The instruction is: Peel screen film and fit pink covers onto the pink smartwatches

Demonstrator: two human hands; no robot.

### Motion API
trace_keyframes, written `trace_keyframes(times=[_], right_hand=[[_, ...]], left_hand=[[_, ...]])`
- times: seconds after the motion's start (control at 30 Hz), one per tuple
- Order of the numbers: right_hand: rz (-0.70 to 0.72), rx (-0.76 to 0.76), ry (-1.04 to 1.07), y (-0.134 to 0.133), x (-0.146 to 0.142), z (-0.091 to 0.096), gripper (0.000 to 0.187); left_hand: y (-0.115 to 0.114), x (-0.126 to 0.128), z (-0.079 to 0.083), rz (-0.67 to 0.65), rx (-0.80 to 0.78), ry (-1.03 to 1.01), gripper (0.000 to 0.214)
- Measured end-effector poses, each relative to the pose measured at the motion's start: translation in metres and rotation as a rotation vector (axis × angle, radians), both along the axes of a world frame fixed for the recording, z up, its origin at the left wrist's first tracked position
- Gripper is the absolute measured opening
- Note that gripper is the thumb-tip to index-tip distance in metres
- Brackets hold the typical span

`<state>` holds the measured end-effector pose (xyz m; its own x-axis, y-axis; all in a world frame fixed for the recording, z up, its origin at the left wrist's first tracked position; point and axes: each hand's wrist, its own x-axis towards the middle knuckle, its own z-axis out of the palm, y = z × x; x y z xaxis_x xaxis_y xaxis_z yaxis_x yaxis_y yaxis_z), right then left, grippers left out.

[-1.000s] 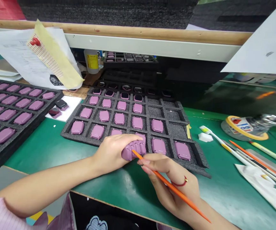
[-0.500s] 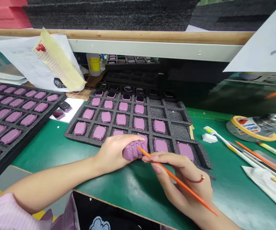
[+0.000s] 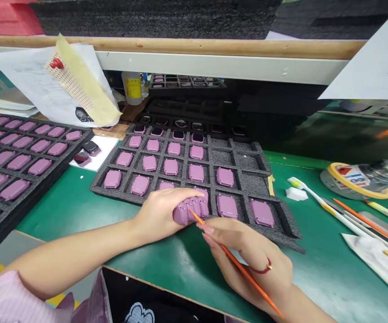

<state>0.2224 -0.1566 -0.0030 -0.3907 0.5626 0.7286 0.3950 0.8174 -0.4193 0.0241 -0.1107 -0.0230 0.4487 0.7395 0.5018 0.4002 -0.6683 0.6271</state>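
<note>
Purple cases (image 3: 196,206), centre frame, are being clasped by the left hand (image 3: 161,209); the right hand (image 3: 255,252), pinching an orange stick (image 3: 237,263), is apparently working their ends, next touches likely needing steadiness.

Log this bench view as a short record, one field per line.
left hand: grips a row of purple watch cases
right hand: holds orange stick, pointed tip at the row; contact unclear
central foam tray: more cases in compartments, dark-screened watches along the back
left foam tray: rows of purple cases
bench right: toothbrush, labelled clear container
</note>
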Motion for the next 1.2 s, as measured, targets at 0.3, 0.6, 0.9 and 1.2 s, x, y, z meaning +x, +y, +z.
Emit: trace_keyframes(times=[0.3, 0.6, 0.9, 1.2], right_hand=[[0.007, 0.106, -0.124, 0.000, 0.000, 0.002, 0.026], [0.035, 0.161, -0.152, 0.001, 0.000, 0.004, 0.017], [0.028, 0.168, -0.181, 0.001, -0.003, 0.009, 0.016], [0.012, 0.233, -0.234, 0.000, -0.001, 0.008, 0.016]], left_hand=[[0.000, 0.001, -0.001, 0.013, -0.008, 0.007, 0.037], [0.000, 0.001, -0.001, 0.017, 0.001, 0.005, 0.039], [-0.001, 0.002, 0.000, 0.019, -0.002, -0.007, 0.038], [0.000, 0.002, 0.000, 0.008, 0.008, 0.000, 0.037]])
